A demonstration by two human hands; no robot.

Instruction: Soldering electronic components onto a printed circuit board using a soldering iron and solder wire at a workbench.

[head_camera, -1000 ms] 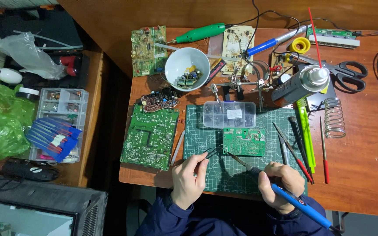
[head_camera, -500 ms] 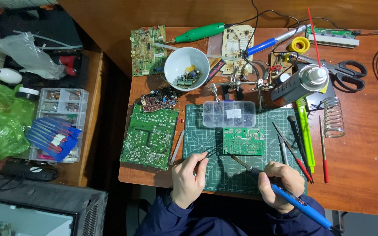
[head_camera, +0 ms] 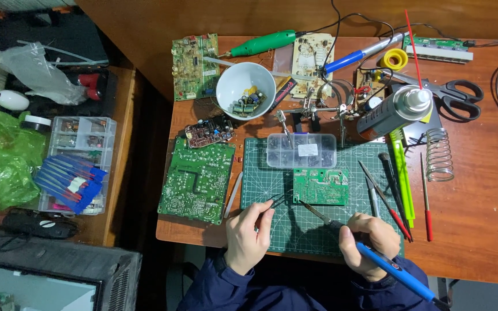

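My left hand (head_camera: 248, 236) pinched tweezers (head_camera: 272, 203); my right hand (head_camera: 370, 239) gripped the soldering iron (head_camera: 341, 227). The small circuit board (head_camera: 320, 186) lay on the cutting mat (head_camera: 260, 173). A steady tip seemed advisable.

Bare cutting mat (head_camera: 260, 167) left of small board (head_camera: 320, 186); clear parts box (head_camera: 301, 151) blocks beyond.

The left hand (head_camera: 248, 237) is nudging its tweezers (head_camera: 276, 202) slightly closer to the small green board (head_camera: 320, 186), barely shifting otherwise
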